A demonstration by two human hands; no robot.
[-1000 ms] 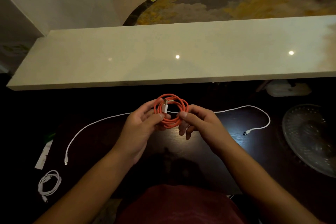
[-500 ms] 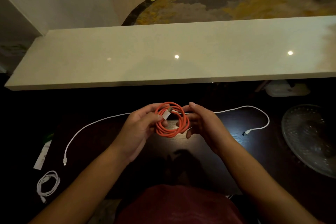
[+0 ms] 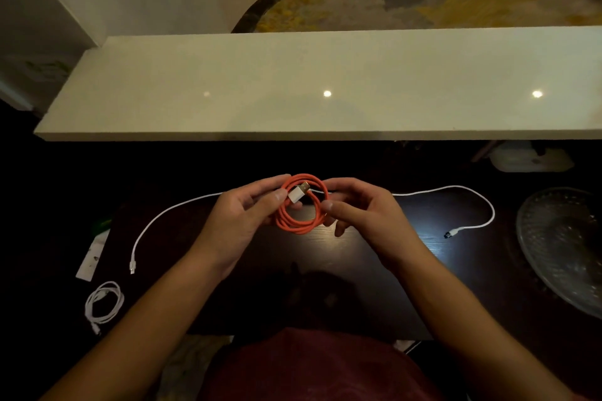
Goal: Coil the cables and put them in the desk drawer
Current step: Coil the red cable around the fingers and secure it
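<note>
Head view shows the left hand [image 3: 241, 221] and right hand [image 3: 361, 215] both pinching the orange cable [image 3: 301, 205], a smooth round coil held between them above the dark desk [image 3: 325, 270], its white plug [image 3: 298, 195] angled toward the right hand. Beyond, 1 long white cable [image 3: 182, 205] lies uncoiled across the desk; 1 coiled white cable [image 3: 104, 306] sits far left

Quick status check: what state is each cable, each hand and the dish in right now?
Orange cable: coiled, held up between both hands.
Long white cable: uncoiled, stretched across the desk.
Small white cable: coiled, lying on the desk's left.
Left hand: gripping the orange coil.
Right hand: pinching the orange coil.
Glass dish: contents cannot be told.
</note>
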